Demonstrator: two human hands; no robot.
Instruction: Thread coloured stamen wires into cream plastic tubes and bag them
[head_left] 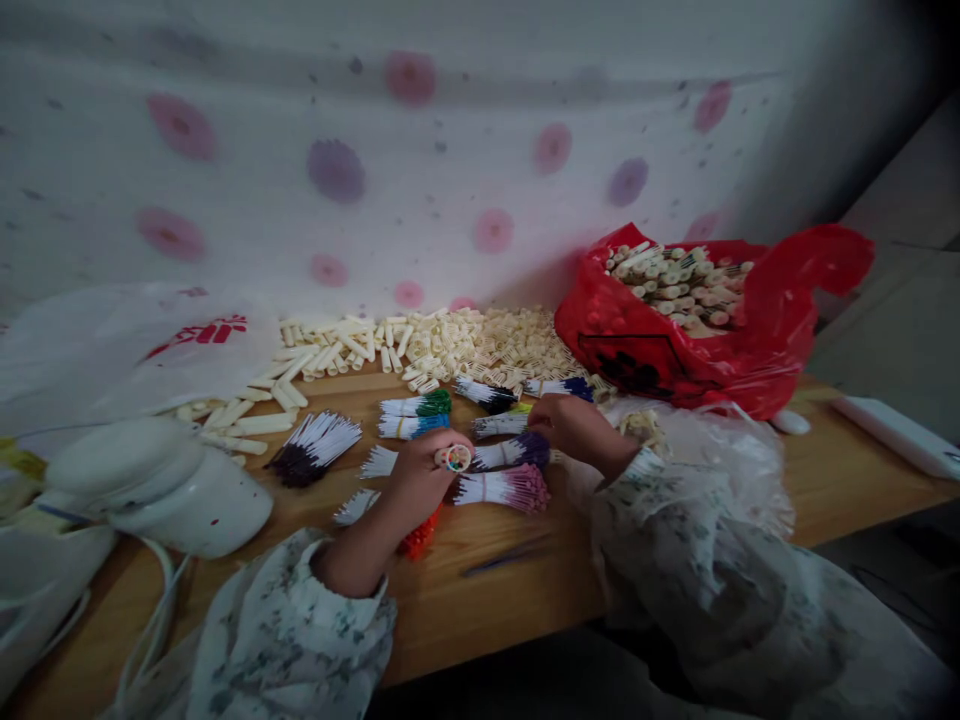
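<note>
One pen barrel [454,458] is gripped in left hand [417,477], just left of purple-tipped refill bundle [499,455]. Right hand [576,427] is held just beyond it; pinch can't be told. Loading seems underway; careful refill alignment likely needed next.

Loose, pale sleeves [292,630] — patterned in muted grey-green (rather leafy) — with gathered cuffs [360,605].

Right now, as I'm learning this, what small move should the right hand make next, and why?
Perhaps pinch one piece from the purple-tipped bundle: the right hand is close to it, and the left hand holds a cream tube with coloured tips inside its open end. Whether the right hand holds something is unclear.
</note>
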